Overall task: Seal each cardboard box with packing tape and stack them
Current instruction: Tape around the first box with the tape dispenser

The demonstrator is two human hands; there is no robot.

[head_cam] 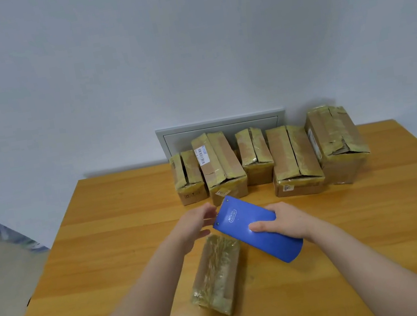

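1. We note the right hand (287, 220) gripping the blue tape dispenser (268, 243), thumb laid across its upper face and fingers curled under the far side.
2. The dispenser is tilted, with its toothed end pointing up and to the left.
3. The left hand (194, 227) has thumb and fingers apart and relaxed, tips just beside the toothed end. We cannot tell whether they touch it.
4. The small cardboard box (217, 272) lies at an angle on the wooden table (103, 230), between the forearms and just below the dispenser. Wrinkled yellowish tape covers its top.
5. The back row of boxes (255, 155), five in number, stands side by side at the table's far edge, none stacked.
6. A grey wall panel (221, 128) shows behind that row.
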